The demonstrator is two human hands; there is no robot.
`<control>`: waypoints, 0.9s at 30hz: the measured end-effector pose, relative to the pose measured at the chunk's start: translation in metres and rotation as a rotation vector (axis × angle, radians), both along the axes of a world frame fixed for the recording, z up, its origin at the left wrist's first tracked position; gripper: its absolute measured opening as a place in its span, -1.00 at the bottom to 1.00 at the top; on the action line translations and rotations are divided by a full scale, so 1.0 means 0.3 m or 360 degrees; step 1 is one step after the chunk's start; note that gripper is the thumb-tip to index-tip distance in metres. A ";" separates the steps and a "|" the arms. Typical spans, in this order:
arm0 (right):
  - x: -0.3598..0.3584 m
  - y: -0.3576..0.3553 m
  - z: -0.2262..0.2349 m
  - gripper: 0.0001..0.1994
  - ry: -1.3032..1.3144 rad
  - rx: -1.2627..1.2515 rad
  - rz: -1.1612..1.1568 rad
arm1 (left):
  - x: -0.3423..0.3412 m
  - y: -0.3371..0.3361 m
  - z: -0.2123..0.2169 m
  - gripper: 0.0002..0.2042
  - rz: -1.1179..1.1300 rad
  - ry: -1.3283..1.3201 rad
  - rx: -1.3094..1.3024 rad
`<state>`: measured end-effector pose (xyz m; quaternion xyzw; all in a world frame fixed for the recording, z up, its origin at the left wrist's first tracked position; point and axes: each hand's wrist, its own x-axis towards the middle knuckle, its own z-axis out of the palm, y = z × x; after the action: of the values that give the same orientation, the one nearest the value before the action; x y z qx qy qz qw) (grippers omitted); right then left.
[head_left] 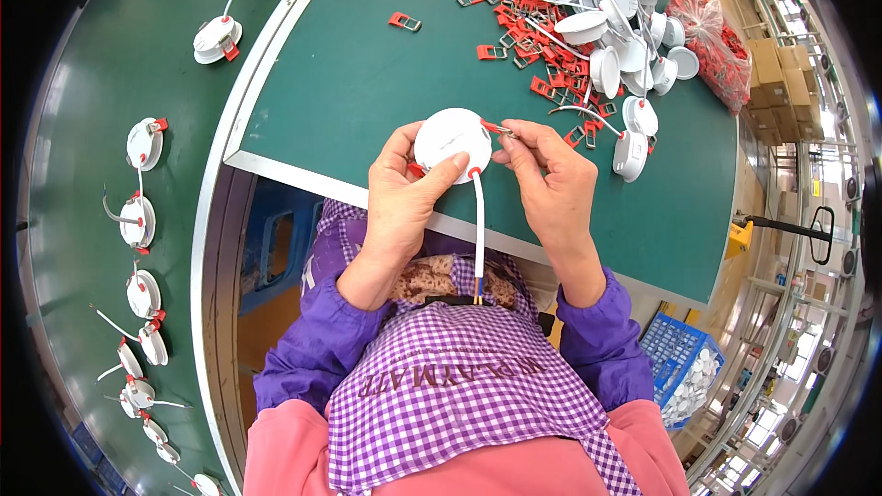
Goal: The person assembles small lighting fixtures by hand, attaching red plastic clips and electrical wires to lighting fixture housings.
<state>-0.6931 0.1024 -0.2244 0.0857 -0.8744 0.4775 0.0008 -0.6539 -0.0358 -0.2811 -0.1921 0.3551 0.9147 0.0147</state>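
Above the near edge of the green table, my left hand (404, 193) grips a round white downlight (452, 140), its thumb pressed across the flat back. From a red grommet on the downlight hangs a white cable (480, 230) with bare coloured wire ends. My right hand (549, 179) pinches a red spring clip (499, 129) between thumb and fingertips at the downlight's upper right rim. Whether the clip is seated in the housing I cannot tell. Another bit of red shows at the rim beside my left fingers.
Loose red clips (551, 55) and white downlights (606, 28) are heaped at the far right, beside a clear bag of red parts (712, 46). More downlights (142, 220) line a green conveyor (83, 174) on the left. A blue crate (675, 358) stands low at the right.
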 end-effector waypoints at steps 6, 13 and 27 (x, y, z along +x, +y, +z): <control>-0.010 0.008 -0.002 -0.85 -0.0233 -0.0062 0.0040 | -0.001 0.011 -0.015 -0.64 0.0033 0.0070 -0.0072; -0.010 -0.006 -0.026 -0.88 -0.0172 -0.0119 -0.0048 | -0.001 0.022 -0.031 -0.65 0.0042 0.0095 -0.0166; -0.011 -0.017 0.010 -0.89 -0.0349 -0.0428 -0.0224 | -0.004 -0.007 -0.031 -0.71 -0.0172 0.0139 -0.0145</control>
<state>-0.6963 0.0972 -0.2212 -0.0290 -0.8014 0.5954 -0.0496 -0.6551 -0.0379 -0.2904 -0.1329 0.4064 0.9031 0.0399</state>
